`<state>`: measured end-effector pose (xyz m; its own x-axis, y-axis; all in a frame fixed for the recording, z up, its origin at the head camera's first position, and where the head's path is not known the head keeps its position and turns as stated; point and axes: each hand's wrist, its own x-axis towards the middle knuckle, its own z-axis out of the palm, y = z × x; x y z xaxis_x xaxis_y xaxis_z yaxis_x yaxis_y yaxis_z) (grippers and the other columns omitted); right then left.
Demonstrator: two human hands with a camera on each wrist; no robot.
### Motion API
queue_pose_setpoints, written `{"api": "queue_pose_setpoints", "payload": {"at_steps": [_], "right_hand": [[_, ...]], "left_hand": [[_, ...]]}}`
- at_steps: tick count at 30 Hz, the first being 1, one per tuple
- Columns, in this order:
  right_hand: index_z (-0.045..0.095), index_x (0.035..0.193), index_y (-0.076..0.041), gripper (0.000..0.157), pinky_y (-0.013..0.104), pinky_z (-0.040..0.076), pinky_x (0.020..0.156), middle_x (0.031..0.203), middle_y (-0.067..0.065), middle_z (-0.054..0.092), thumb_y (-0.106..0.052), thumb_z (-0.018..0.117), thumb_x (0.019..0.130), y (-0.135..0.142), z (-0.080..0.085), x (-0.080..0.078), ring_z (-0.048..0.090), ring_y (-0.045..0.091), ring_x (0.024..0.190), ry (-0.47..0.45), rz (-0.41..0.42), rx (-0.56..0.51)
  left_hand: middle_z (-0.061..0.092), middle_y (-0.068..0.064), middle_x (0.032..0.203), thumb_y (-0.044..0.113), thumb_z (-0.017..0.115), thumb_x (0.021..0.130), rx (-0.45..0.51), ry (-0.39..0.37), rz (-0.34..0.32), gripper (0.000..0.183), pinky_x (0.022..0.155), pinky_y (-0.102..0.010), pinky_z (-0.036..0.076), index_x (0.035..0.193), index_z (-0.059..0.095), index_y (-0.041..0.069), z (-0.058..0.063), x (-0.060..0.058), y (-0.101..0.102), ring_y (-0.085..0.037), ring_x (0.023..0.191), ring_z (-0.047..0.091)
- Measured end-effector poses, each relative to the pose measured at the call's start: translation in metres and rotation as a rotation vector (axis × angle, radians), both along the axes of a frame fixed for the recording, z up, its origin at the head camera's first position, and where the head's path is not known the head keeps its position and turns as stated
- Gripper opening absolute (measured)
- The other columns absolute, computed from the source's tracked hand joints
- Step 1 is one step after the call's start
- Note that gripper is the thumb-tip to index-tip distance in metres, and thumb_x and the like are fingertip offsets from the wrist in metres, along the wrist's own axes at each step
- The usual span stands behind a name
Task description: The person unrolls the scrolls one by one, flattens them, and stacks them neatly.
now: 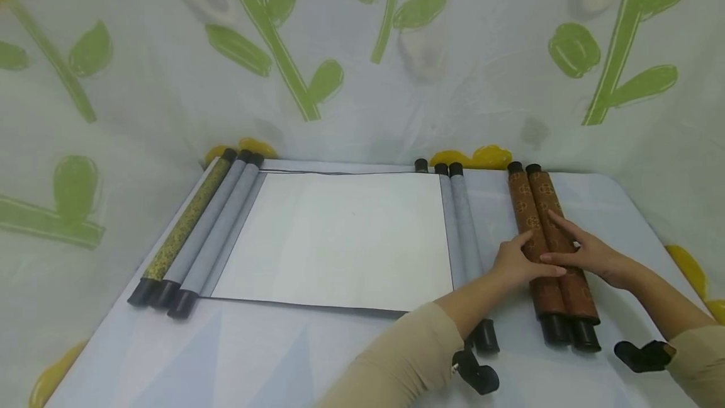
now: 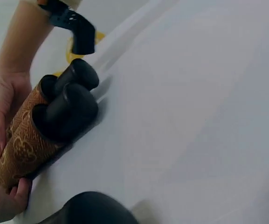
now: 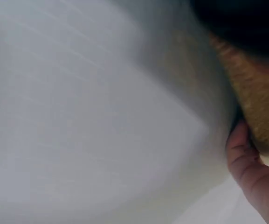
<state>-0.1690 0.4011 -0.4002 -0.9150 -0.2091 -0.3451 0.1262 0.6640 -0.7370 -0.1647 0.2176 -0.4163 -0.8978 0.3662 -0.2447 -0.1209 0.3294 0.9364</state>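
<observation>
Two brown patterned scroll rolls [image 1: 555,232] with black end knobs [image 2: 76,109] lie side by side at the right of the table. My left hand [image 1: 515,261] grips the left side of the pair, its thumb across the top and fingertips [image 2: 23,189] tucked against the lower side. From the other side my right hand [image 1: 595,257] holds the right roll, its fingers spread along it. In the right wrist view, a curled finger [image 3: 244,154] touches the roll's lower edge. The undersides of the rolls are hidden.
Left of the hands lies a blank white sheet [image 1: 340,238], with grey rolls [image 1: 218,232] and a yellow-green patterned roll [image 1: 187,225] along its left side. More grey rolls [image 1: 466,225] border its right side, partly behind my left forearm. A flower-printed curtain [image 1: 362,80] stands behind the table.
</observation>
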Motion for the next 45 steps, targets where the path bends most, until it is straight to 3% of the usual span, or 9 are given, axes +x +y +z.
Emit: {"api": "queue_pose_setpoints", "payload": {"at_steps": [4, 10, 15, 18, 23, 28, 34, 40, 45], "right_hand": [[-0.010, 0.151, -0.019, 0.092, 0.078, 0.023, 0.088, 0.151, 0.035, -0.010, -0.027, 0.060, 0.092, -0.003, -0.003, 0.005, 0.004, 0.066, 0.128, 0.012, -0.010, -0.026], [-0.007, 0.152, -0.026, 0.092, 0.081, 0.004, 0.089, 0.152, 0.027, -0.017, -0.015, 0.061, 0.091, -0.013, -0.007, 0.023, -0.018, 0.058, 0.132, 0.066, -0.022, -0.158], [-0.001, 0.153, -0.029, 0.090, 0.080, -0.003, 0.089, 0.152, 0.027, -0.021, -0.008, 0.059, 0.090, -0.018, -0.010, 0.036, -0.025, 0.052, 0.132, 0.091, -0.035, -0.276], [0.002, 0.152, -0.030, 0.089, 0.079, -0.004, 0.090, 0.152, 0.024, -0.021, -0.006, 0.059, 0.089, -0.021, -0.010, 0.039, -0.025, 0.048, 0.133, 0.111, -0.059, -0.322], [0.001, 0.151, -0.033, 0.088, 0.077, 0.003, 0.094, 0.154, 0.019, -0.018, -0.010, 0.060, 0.090, -0.030, -0.005, 0.040, -0.018, 0.048, 0.135, 0.165, -0.090, -0.308], [0.001, 0.152, -0.031, 0.087, 0.079, -0.004, 0.091, 0.155, 0.017, -0.017, -0.009, 0.059, 0.090, -0.038, 0.008, 0.042, -0.024, 0.044, 0.136, 0.204, -0.056, -0.279], [0.002, 0.152, -0.033, 0.085, 0.081, 0.005, 0.087, 0.156, 0.018, -0.016, -0.010, 0.057, 0.092, -0.046, 0.022, 0.044, -0.019, 0.048, 0.136, 0.201, -0.034, -0.247], [0.007, 0.152, -0.035, 0.083, 0.078, 0.010, 0.091, 0.157, 0.013, -0.013, -0.010, 0.058, 0.092, -0.065, 0.031, 0.044, -0.014, 0.048, 0.138, 0.189, -0.076, -0.303], [0.007, 0.151, -0.036, 0.082, 0.054, 0.034, 0.095, 0.158, 0.011, -0.007, -0.012, 0.059, 0.092, -0.085, 0.037, 0.043, 0.002, 0.047, 0.138, 0.193, -0.087, -0.298]], "left_hand": [[0.048, 0.010, 0.139, 0.029, 0.082, 0.072, -0.020, 0.061, -0.052, 0.077, 0.094, -0.024, 0.043, 0.140, 0.046, 0.027, -0.004, -0.006, -0.006, -0.007, 0.126, 0.045], [0.042, 0.005, 0.145, 0.028, 0.080, 0.075, -0.012, 0.098, -0.217, 0.080, 0.097, -0.023, 0.040, 0.144, 0.039, 0.026, -0.003, -0.009, -0.018, -0.006, 0.130, 0.040], [0.039, 0.002, 0.146, 0.032, 0.077, 0.077, -0.064, 0.151, -0.335, 0.077, 0.096, -0.022, 0.041, 0.143, 0.039, 0.033, -0.002, -0.005, -0.022, -0.007, 0.130, 0.039], [0.038, 0.000, 0.146, 0.033, 0.078, 0.076, -0.067, 0.171, -0.342, 0.076, 0.095, -0.025, 0.041, 0.142, 0.041, 0.036, -0.001, -0.002, -0.022, -0.011, 0.132, 0.036], [0.038, -0.003, 0.143, 0.032, 0.079, 0.075, 0.005, 0.153, -0.286, 0.074, 0.088, -0.029, 0.043, 0.138, 0.042, 0.043, 0.004, 0.001, -0.025, -0.011, 0.126, 0.034], [0.036, -0.001, 0.142, 0.029, 0.078, 0.076, 0.098, 0.128, -0.275, 0.071, 0.087, -0.030, 0.042, 0.135, 0.044, 0.048, 0.010, 0.003, -0.033, -0.008, 0.124, 0.033], [0.028, 0.002, 0.149, 0.028, 0.078, 0.077, 0.153, 0.134, -0.296, 0.069, 0.091, -0.036, 0.042, 0.132, 0.045, 0.051, 0.019, 0.005, -0.042, -0.012, 0.133, 0.026], [0.036, 0.015, 0.145, 0.020, 0.077, 0.077, 0.244, 0.196, -0.309, 0.066, 0.093, -0.027, 0.041, 0.134, 0.050, 0.039, 0.023, 0.004, -0.057, -0.002, 0.129, 0.034], [0.039, 0.019, 0.142, 0.015, 0.076, 0.078, 0.308, 0.199, -0.341, 0.066, 0.095, -0.026, 0.039, 0.136, 0.050, 0.033, 0.028, 0.001, -0.075, 0.002, 0.128, 0.034]]}}
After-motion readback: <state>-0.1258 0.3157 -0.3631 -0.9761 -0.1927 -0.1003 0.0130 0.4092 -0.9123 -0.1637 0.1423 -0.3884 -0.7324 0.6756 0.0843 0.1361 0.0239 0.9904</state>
